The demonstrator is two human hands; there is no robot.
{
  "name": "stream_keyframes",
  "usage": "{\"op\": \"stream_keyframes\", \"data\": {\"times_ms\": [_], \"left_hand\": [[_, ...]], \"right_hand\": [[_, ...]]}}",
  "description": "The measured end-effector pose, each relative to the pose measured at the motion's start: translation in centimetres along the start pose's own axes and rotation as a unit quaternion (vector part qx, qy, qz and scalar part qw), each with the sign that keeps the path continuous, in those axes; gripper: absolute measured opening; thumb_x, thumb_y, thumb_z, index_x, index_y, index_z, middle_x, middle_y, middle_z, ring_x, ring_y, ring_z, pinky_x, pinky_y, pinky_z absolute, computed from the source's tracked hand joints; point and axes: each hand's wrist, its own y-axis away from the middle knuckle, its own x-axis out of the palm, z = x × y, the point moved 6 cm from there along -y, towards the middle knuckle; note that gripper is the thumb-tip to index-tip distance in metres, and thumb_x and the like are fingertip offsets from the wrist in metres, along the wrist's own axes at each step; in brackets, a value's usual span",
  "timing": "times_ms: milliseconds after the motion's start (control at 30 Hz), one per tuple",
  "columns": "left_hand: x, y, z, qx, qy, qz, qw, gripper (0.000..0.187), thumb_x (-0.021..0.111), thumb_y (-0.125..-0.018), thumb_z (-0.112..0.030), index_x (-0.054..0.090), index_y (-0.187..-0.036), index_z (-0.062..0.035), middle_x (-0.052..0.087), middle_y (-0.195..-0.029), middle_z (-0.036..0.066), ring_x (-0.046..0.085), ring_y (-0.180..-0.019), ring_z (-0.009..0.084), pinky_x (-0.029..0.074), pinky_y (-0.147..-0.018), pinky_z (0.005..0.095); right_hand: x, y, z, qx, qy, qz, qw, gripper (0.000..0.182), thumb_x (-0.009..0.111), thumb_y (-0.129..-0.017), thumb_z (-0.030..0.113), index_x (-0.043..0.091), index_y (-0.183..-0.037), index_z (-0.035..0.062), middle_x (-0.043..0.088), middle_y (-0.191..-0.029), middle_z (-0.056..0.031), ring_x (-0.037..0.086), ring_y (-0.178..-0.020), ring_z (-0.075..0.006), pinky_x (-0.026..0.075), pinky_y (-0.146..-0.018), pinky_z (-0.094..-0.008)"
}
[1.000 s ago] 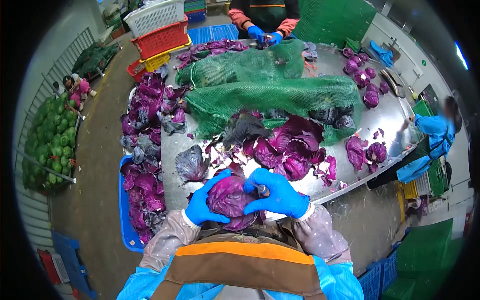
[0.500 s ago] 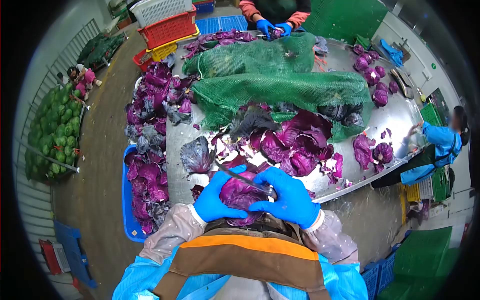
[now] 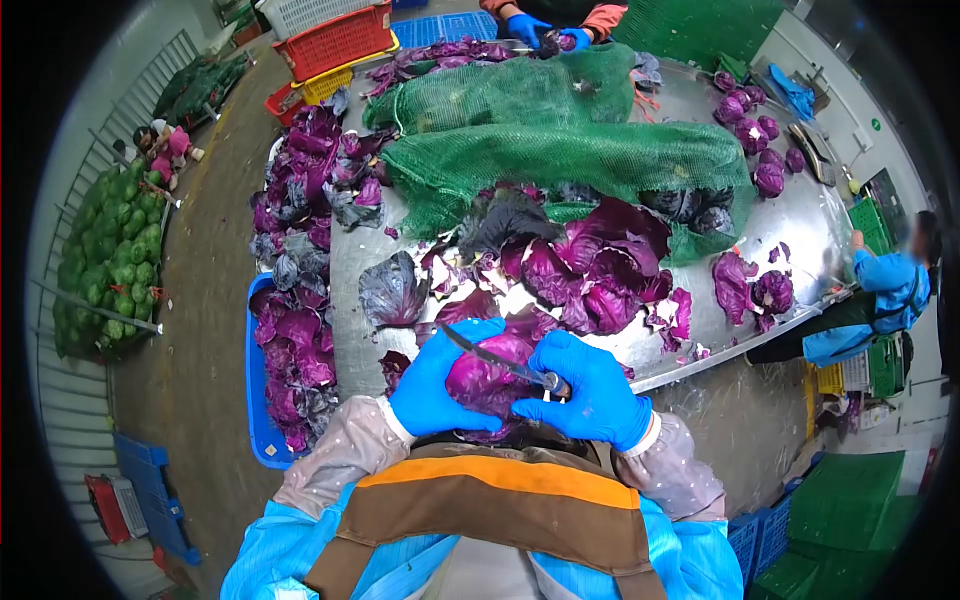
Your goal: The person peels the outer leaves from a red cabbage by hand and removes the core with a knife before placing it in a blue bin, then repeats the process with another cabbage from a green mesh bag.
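Close to my body at the table's near edge is a purple cabbage (image 3: 488,380). My left hand (image 3: 440,385), in a blue glove, curves round its left side with thumb and fingers pressed on it. In my right hand (image 3: 590,392), also gloved in blue, is a knife (image 3: 492,357), its handle gripped in the curled fingers. The dark curved blade points up and left across the top of the cabbage. My right thumb lies near the cabbage's right side. Loose cabbage leaves (image 3: 590,270) are heaped just beyond my hands, and one dark leaf (image 3: 393,290) lies apart to the left.
Green mesh sacks (image 3: 570,165) lie across the metal table (image 3: 350,350). A blue tub (image 3: 257,400) of leaves stands left. Whole cabbages (image 3: 768,178) sit at right. Opposite, a co-worker's gloved hands (image 3: 528,30) hold a cabbage; another person (image 3: 890,290) stands right. Crates (image 3: 335,45) are stacked far left.
The knife has turned slightly and more of its handle shows in my right hand. The cabbage shows a brighter top. The person at right has shifted, and the whole view has tilted slightly.
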Motion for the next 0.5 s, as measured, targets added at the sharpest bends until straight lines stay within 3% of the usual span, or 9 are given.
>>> {"op": "stream_keyframes", "data": {"times_ms": [67,267,367,500], "left_hand": [[0.0,-0.1,-0.3,0.008,-0.002,-0.004,1.000,0.100,0.092,-0.052,-0.031,0.045,-0.137,-0.0071,0.046,-0.140,0.013,0.043,-0.130,0.0308,0.031,-0.111,0.0439],[0.6,-0.2,-0.4,0.049,-0.006,0.033,0.998,0.107,0.093,-0.052,-0.033,0.039,-0.140,-0.0053,0.044,-0.140,0.015,0.039,-0.133,0.0312,0.028,-0.113,0.0441],[0.4,-0.1,-1.3,0.086,-0.037,0.026,0.995,0.107,0.094,-0.051,-0.034,0.041,-0.139,-0.0065,0.044,-0.140,0.015,0.039,-0.133,0.0316,0.028,-0.113,0.0444],[0.5,-0.3,-0.9,0.082,-0.023,0.018,0.996,0.103,0.091,-0.050,-0.033,0.044,-0.139,-0.0109,0.046,-0.140,0.010,0.038,-0.133,0.0320,0.029,-0.112,0.0452]], "right_hand": [[0.5,0.5,-0.7,0.010,-0.008,-0.029,0.999,0.038,0.083,-0.068,0.023,0.060,-0.094,0.0081,0.056,-0.082,-0.0115,0.058,-0.071,-0.0350,0.048,-0.061,-0.0402],[0.3,0.9,-1.1,-0.049,-0.088,0.031,0.994,0.031,0.081,-0.069,0.017,0.059,-0.087,0.0064,0.055,-0.079,-0.0116,0.057,-0.069,-0.0318,0.047,-0.059,-0.0380],[0.1,1.4,-0.3,-0.091,-0.116,0.036,0.988,0.029,0.081,-0.069,0.013,0.059,-0.086,0.0058,0.055,-0.075,-0.0080,0.056,-0.063,-0.0223,0.045,-0.057,-0.0329],[1.1,2.7,-3.0,0.099,-0.330,-0.001,0.939,0.031,0.083,-0.069,0.009,0.064,-0.093,0.0042,0.058,-0.077,0.0002,0.047,-0.061,-0.0049,0.041,-0.057,-0.0240]]}}
